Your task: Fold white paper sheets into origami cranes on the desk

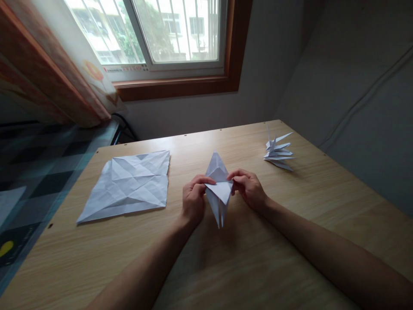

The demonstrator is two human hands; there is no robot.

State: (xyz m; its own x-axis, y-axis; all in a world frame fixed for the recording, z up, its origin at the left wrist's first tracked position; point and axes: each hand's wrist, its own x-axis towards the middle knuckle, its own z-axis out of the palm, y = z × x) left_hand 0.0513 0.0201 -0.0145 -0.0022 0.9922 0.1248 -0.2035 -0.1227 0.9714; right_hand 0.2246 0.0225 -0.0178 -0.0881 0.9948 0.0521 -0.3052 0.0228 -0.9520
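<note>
Your bare left hand (194, 199) and right hand (251, 187) pinched opposite sides of the white, kite-shaped folded paper (221, 192) between them, over the pale wood-grain table (338, 206); whether it touched was hard to tell. Its long axis pointed away from you, neither hand nearer.

left hand (193, 196): worn bare, compact outline, back rounded, knuckles softly blurred
right hand (250, 188): worn bare as well, back smooth, knuckles only faintly picked out by window light
fingers (240, 172): slim, tips rounded, partly hidden; nail detail too small to be read
left forearm (151, 258): left uncovered, slim at wrist, widened gradually, cut off by bottom edge
right forearm (319, 241): left uncovered, longer stretch shown, same taper, cut off at lower right corner
</note>
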